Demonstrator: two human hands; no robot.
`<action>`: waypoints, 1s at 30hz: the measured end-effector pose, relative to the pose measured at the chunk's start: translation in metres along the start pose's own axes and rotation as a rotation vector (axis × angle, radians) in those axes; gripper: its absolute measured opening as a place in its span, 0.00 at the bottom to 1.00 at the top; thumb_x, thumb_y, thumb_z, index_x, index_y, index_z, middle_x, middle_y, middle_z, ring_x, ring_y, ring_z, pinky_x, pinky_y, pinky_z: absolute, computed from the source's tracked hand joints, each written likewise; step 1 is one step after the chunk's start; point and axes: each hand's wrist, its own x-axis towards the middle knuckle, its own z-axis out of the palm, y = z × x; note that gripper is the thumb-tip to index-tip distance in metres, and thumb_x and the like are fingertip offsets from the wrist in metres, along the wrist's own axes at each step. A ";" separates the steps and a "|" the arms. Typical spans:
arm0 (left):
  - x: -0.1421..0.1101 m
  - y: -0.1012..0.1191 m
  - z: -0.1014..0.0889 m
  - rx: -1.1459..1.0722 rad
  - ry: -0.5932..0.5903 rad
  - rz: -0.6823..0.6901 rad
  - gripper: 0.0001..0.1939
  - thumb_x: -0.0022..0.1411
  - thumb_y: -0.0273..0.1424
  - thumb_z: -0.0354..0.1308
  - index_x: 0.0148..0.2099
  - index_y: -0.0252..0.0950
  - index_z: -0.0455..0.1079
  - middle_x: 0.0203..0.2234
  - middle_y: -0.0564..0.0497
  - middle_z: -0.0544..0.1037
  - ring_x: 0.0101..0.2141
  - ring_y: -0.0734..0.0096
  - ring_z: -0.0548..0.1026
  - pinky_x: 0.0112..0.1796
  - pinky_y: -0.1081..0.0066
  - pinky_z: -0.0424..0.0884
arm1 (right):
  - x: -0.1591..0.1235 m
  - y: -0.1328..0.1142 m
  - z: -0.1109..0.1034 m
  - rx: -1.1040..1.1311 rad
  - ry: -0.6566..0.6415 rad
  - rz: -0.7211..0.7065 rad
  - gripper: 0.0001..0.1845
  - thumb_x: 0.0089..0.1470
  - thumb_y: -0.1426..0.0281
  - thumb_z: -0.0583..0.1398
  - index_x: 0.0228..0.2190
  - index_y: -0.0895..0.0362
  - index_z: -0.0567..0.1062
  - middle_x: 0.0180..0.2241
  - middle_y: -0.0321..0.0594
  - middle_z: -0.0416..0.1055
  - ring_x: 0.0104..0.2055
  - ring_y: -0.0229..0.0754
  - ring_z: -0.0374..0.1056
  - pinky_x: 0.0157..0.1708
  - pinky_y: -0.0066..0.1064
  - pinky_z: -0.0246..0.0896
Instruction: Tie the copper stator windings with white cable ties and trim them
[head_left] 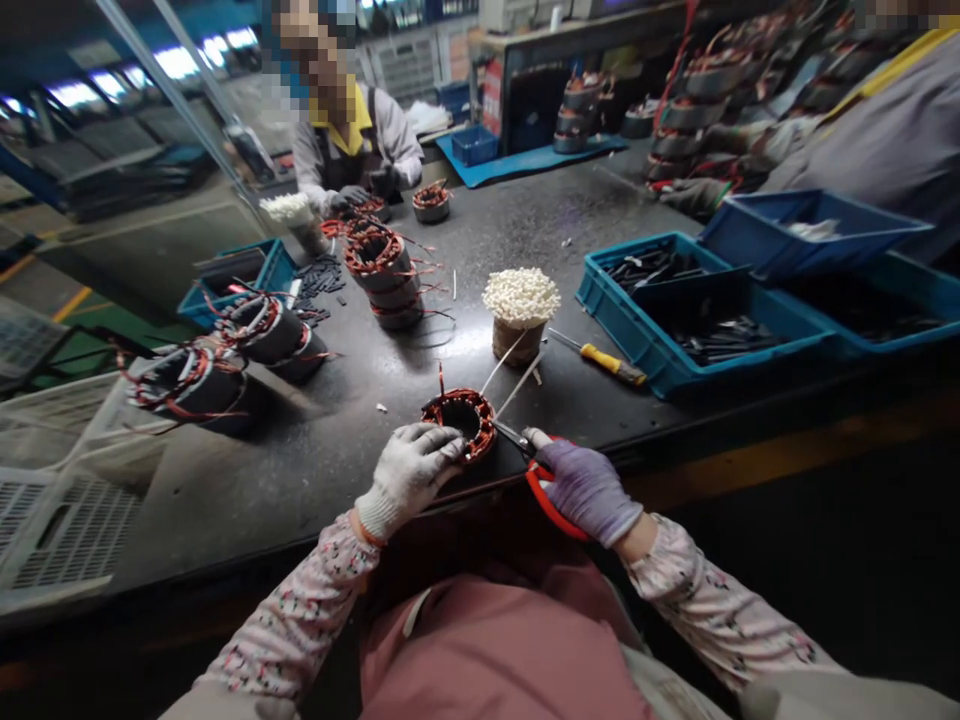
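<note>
A motor stator [487, 430] with copper windings lies at the bench's near edge. My left hand [416, 465], in a white knit glove, grips its left side, with the fingers over the rim. My right hand [589, 485], in a purple glove, is closed around red-handled scissors [551, 505]. Their metal tips reach the stator's right side, where two white cord ends [517, 388] stick out up and right. Whether the blades touch the cord is too small to tell. Just beyond stands a wrapped bundle of white cords [521, 297].
A yellow-handled screwdriver [611, 363] lies beside blue bins [622, 315] of dark strips at right. Stacked stators [386, 280] and more stators [187, 385] stand at left. One co-worker [360, 140] works across the bench; another person's sleeve [885, 120] is at far right.
</note>
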 end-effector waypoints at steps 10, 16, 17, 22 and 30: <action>-0.005 -0.024 -0.014 -0.107 -0.088 0.082 0.10 0.63 0.35 0.62 0.47 0.42 0.77 0.43 0.48 0.82 0.45 0.67 0.78 0.45 0.64 0.76 | 0.023 0.010 -0.028 -0.004 -0.125 0.023 0.29 0.58 0.67 0.55 0.61 0.56 0.67 0.46 0.48 0.78 0.44 0.46 0.76 0.43 0.31 0.67; -0.003 -0.022 -0.016 -0.112 -0.065 0.107 0.10 0.63 0.35 0.62 0.46 0.40 0.76 0.43 0.48 0.82 0.43 0.66 0.79 0.44 0.64 0.76 | 0.040 -0.005 -0.031 0.050 -0.141 -0.044 0.25 0.58 0.64 0.57 0.55 0.57 0.71 0.42 0.47 0.78 0.43 0.45 0.76 0.44 0.29 0.65; -0.003 -0.022 -0.017 -0.107 -0.057 0.101 0.09 0.63 0.35 0.61 0.45 0.40 0.76 0.43 0.48 0.82 0.43 0.66 0.78 0.44 0.64 0.75 | 0.042 -0.006 -0.030 0.055 -0.143 -0.054 0.24 0.58 0.64 0.57 0.55 0.57 0.71 0.41 0.47 0.79 0.42 0.44 0.76 0.43 0.29 0.65; -0.004 -0.025 -0.013 -0.106 -0.072 0.097 0.10 0.64 0.36 0.61 0.46 0.42 0.76 0.43 0.48 0.82 0.44 0.67 0.78 0.45 0.64 0.75 | 0.045 -0.009 -0.026 0.008 -0.173 -0.037 0.24 0.59 0.65 0.56 0.56 0.57 0.71 0.41 0.47 0.79 0.42 0.46 0.76 0.41 0.30 0.65; -0.004 -0.003 -0.034 -0.004 -0.139 0.066 0.11 0.65 0.34 0.59 0.48 0.43 0.76 0.46 0.49 0.81 0.48 0.62 0.77 0.49 0.59 0.72 | 0.032 0.012 -0.027 -0.044 -0.139 0.100 0.28 0.58 0.67 0.56 0.60 0.56 0.67 0.45 0.49 0.78 0.46 0.49 0.76 0.43 0.32 0.65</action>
